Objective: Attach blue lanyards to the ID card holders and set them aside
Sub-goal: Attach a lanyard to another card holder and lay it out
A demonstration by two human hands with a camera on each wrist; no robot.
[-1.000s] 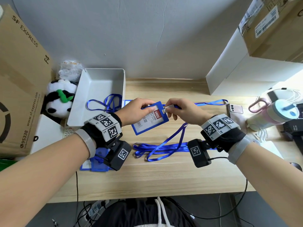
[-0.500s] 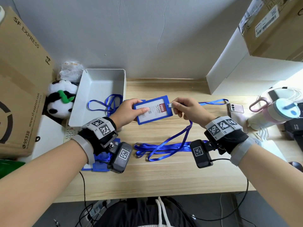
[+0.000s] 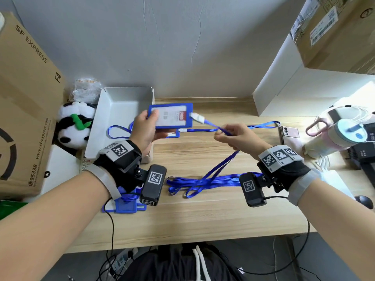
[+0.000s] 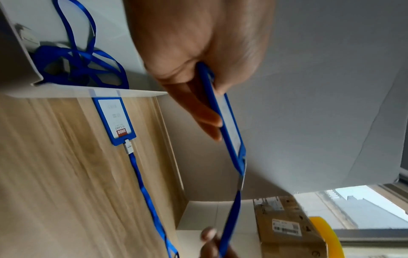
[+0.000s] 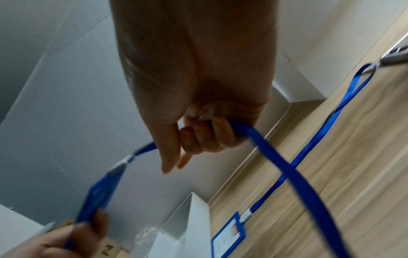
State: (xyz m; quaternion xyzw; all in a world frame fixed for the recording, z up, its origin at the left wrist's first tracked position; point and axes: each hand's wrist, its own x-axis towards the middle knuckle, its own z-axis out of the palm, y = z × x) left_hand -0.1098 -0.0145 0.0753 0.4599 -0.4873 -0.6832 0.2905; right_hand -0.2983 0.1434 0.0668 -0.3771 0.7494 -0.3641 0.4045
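My left hand (image 3: 147, 126) grips a blue ID card holder (image 3: 171, 115) by its left end, lifted above the table beside the white box. A white clip (image 3: 196, 118) joins its right end to a blue lanyard (image 3: 215, 127). My right hand (image 3: 233, 136) holds that lanyard's strap (image 5: 260, 137) in curled fingers, a short way right of the clip. The strap runs down to a pile of blue lanyards (image 3: 203, 182) on the table. A second holder with lanyard attached (image 4: 114, 120) lies flat on the wood by the box. More blue holders (image 3: 129, 205) lie under my left wrist.
A white open box (image 3: 121, 110) with a lanyard (image 3: 119, 131) draped over its side stands at the back left, beside a panda toy (image 3: 74, 124) and a cardboard carton (image 3: 24, 110). A phone (image 3: 289, 131), a pink bottle (image 3: 334, 138) and cables sit at the right.
My left hand has carried the holder up and left toward the white box. My right hand left the clip and slid down the strap, which now stretches between both hands.
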